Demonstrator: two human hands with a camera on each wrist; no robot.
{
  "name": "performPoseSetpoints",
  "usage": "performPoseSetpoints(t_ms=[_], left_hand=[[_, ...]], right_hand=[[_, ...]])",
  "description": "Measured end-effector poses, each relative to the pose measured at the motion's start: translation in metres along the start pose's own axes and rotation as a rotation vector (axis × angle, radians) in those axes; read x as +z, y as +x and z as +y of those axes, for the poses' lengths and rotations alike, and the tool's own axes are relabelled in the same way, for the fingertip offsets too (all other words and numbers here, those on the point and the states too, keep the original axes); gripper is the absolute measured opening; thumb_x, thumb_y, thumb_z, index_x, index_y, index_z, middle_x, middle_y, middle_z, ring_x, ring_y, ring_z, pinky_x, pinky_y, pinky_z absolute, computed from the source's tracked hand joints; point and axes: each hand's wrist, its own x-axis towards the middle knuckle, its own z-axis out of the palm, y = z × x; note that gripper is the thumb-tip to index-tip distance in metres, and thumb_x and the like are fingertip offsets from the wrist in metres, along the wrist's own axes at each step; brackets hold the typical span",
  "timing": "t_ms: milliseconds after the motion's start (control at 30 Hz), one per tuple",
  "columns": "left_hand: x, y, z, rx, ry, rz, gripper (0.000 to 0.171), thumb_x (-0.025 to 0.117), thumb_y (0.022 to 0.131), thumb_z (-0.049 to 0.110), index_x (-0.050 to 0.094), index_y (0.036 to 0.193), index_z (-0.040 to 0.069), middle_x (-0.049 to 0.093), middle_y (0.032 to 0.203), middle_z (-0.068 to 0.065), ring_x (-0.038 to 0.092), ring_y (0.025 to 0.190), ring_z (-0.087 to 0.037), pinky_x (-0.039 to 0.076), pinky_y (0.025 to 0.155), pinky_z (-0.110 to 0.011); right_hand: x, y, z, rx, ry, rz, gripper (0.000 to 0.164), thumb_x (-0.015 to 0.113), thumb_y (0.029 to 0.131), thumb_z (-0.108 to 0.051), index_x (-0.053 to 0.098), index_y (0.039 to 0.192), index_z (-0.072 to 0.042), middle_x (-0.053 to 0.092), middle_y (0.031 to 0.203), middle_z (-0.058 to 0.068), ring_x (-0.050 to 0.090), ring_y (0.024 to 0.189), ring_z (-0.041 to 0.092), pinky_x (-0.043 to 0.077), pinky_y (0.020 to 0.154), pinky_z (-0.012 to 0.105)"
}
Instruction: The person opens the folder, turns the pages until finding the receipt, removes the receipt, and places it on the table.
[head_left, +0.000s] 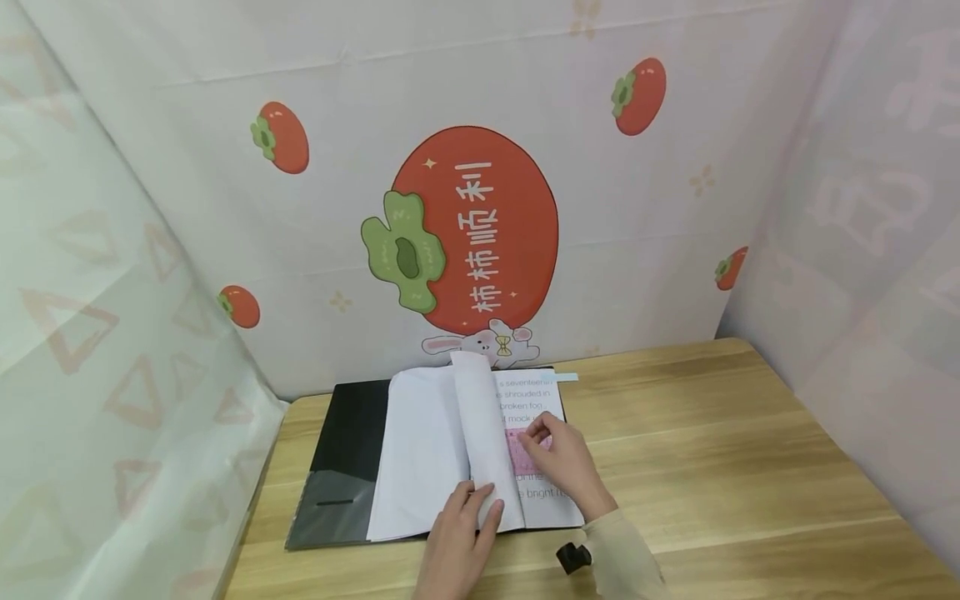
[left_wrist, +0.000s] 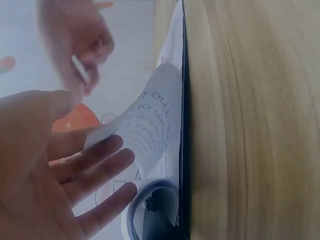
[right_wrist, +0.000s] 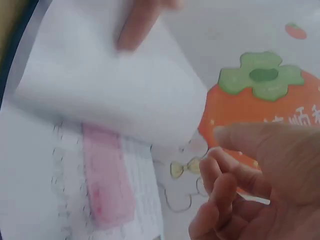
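A book with large-print pages lies spread in a black cover [head_left: 352, 425] on the wooden table. One page [head_left: 480, 433] stands curled up over the middle, bending leftward. At its lower edge, my left hand [head_left: 462, 533] touches the page with extended fingers; the left wrist view shows the page's edge [left_wrist: 120, 127] overlapping those fingers. Over the right-hand page is my right hand [head_left: 562, 458], fingers loosely bent, with nothing seen between thumb and fingers in the right wrist view. Close under it, a see-through pink strip [right_wrist: 107, 175] lies across the printed lines, partly hidden in the head view.
A pale blue tab [head_left: 566, 377] sticks out past the right page's top corner. Beside the right sleeve [head_left: 622, 554] sits a small black piece [head_left: 573, 558]. Wooden tabletop [head_left: 735, 467] extends to the right; a white printed cloth [head_left: 637, 250] hangs behind the book.
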Motion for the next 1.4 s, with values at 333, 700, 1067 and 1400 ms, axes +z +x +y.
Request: performPoseSetpoints(t_ms=[333,700,1067,1400], left_hand=[[-0.009,-0.004,-0.021,-0.149,0.026,0.05,0.038,0.066,0.105,0.037,0.075,0.124,0.005,0.066,0.124,-0.014,0.066,0.111,-0.031,0.057,0.091,-0.051],[-0.025,-0.015,-0.056,-0.247,0.042,0.117,0.038,0.07,0.103,0.033,0.075,0.122,0.0,0.065,0.122,-0.019,0.062,0.111,-0.038,0.055,0.089,-0.057],[-0.038,-0.011,-0.083,-0.31,0.103,0.031,0.042,0.068,0.104,0.033,0.073,0.125,-0.003,0.063,0.125,-0.023,0.06,0.113,-0.04,0.053,0.094,-0.058],[-0.038,-0.014,-0.092,-0.357,0.109,-0.036,0.049,0.065,0.105,0.036,0.069,0.129,-0.006,0.059,0.131,-0.029,0.055,0.118,-0.046,0.048,0.099,-0.064]], right_hand=[[0.001,-0.001,0.039,0.163,-0.257,0.099,0.058,0.081,0.093,-0.042,0.062,0.129,-0.001,0.058,0.121,0.023,0.051,0.108,0.036,0.048,0.083,0.048],[0.02,-0.003,0.057,0.174,-0.324,0.053,0.085,0.089,0.082,-0.048,0.058,0.141,0.005,0.051,0.131,0.026,0.045,0.112,0.038,0.045,0.087,0.048],[0.019,-0.004,0.054,0.142,-0.371,0.061,0.079,0.093,0.078,-0.045,0.061,0.128,0.007,0.052,0.121,0.022,0.045,0.105,0.035,0.045,0.082,0.045],[0.02,-0.005,0.056,0.132,-0.345,0.09,0.058,0.095,0.08,-0.029,0.065,0.119,0.002,0.052,0.122,0.022,0.046,0.108,0.037,0.046,0.081,0.046]])
